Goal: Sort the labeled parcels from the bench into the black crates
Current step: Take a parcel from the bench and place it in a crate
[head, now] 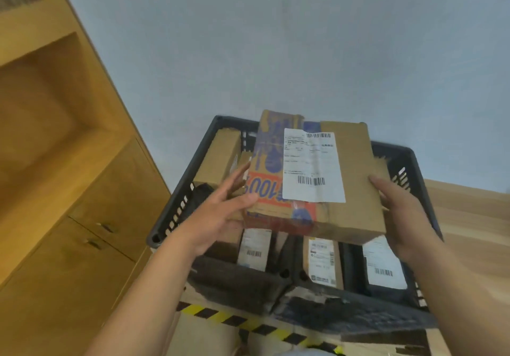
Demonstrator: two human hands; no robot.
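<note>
Left hand presses flat-fingered on the left side of the labeled parcel, right hand pinches its right edge, thumb on top, so it's level + label-up over the far half of the black crate, prob to land on pkgs inside.

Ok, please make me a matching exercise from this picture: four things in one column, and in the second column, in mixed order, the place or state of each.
Column one:
1. labeled parcel
2. black crate
3. hazard tape
4. wooden cabinet

Column two:
A. striped yellow and black, near the bottom edge
B. at the left, lower doors shut
C. held between the left hand and the right hand
D. below the hands, partly filled

Pairs: 1-C; 2-D; 3-A; 4-B
</note>
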